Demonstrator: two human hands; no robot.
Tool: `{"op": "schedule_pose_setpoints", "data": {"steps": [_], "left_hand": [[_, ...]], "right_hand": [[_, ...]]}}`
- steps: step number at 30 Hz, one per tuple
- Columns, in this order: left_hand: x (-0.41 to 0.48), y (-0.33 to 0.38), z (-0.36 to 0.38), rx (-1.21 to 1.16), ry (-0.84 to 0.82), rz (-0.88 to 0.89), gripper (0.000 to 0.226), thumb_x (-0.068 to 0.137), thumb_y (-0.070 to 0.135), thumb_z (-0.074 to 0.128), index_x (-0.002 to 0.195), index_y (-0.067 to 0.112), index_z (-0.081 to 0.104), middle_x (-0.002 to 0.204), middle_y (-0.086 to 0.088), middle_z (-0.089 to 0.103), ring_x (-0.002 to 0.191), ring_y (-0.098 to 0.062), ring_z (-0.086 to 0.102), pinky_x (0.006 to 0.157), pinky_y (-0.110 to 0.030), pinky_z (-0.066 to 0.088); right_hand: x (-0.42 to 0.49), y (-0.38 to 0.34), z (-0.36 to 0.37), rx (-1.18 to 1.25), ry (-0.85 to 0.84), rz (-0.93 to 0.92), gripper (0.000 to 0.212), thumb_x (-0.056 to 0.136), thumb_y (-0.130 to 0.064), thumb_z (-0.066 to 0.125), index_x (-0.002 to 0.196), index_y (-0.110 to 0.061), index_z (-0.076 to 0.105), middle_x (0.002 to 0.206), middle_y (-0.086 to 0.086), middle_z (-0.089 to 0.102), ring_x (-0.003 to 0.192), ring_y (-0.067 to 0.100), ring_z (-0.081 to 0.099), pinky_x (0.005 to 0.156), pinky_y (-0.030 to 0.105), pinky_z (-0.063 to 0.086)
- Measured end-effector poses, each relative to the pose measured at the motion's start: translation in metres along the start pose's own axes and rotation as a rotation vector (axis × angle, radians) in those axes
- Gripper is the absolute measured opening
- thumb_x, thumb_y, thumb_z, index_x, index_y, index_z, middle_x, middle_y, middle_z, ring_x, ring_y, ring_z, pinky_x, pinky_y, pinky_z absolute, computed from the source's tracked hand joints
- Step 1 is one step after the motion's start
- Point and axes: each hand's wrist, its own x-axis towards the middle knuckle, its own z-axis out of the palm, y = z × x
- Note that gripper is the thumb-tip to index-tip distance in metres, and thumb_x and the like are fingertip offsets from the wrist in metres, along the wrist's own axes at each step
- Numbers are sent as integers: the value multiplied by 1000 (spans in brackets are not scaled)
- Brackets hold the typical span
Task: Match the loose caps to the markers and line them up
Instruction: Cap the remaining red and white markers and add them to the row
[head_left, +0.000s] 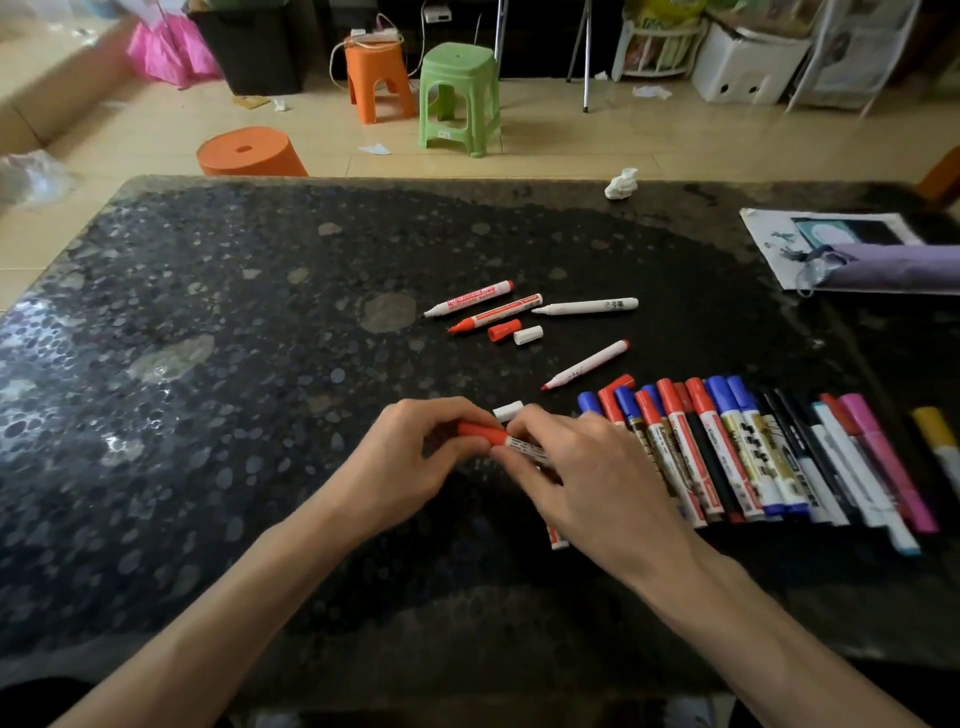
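My left hand (415, 457) pinches a red cap (480, 433) that sits on the end of a white marker (524, 448), whose barrel my right hand (587, 478) grips. A loose white cap (508, 411) lies just behind my fingers. Further back lie several uncapped markers: one black-tipped (467, 299), one red-tipped (496, 314), one plain white (587, 306) and a slim red-tipped one (587, 365). A loose red cap (504, 330) and a loose white cap (528, 335) lie beside them. A row of capped markers (737, 452) lies to my right.
The dark speckled table (208, 389) carries a crumpled tissue (622, 183) at its far edge, and a printed sheet (810, 234) with a purple pouch (893, 270) at the far right. Orange stools (252, 152) and a green stool (460, 98) stand on the floor beyond.
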Motion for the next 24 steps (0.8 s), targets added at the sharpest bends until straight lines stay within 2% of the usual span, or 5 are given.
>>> {"op": "schedule_pose_setpoints", "data": {"steps": [4,8,13,16,24], "left_hand": [[2,-3,6,-104,58,-36,35,94,19,73,127,28,67,104,12,76,97,-6,73,93,-36,60],[4,-6,1,-126,126,-77,30,97,17,69,124,28,68,102,10,76,92,-10,75,85,-41,63],[2,-4,6,-96,147,-95,21,98,15,68,115,26,73,96,8,77,84,-11,74,81,-31,61],[1,-3,6,-94,144,-102,20,98,14,68,114,27,73,95,10,77,84,-11,74,80,-32,61],[1,-4,0,-103,155,-110,23,101,17,62,113,34,71,95,14,76,86,-11,74,75,-31,64]], "right_hand": [[-3,12,-6,-17,24,137,21,95,-52,64,105,-34,70,95,-16,61,91,1,55,81,23,50],[-8,31,-27,-85,116,411,16,96,-49,65,100,-34,68,82,-18,58,75,-2,56,67,16,42],[-11,64,-46,-267,135,675,30,95,-47,70,114,-24,66,87,-11,66,78,12,62,62,28,43],[-12,72,-44,-358,113,704,34,95,-47,69,119,-23,64,99,-3,71,87,16,67,67,32,47],[-6,66,-44,-423,96,681,32,97,-45,67,121,-26,59,102,-4,66,84,13,60,66,30,44]]}}
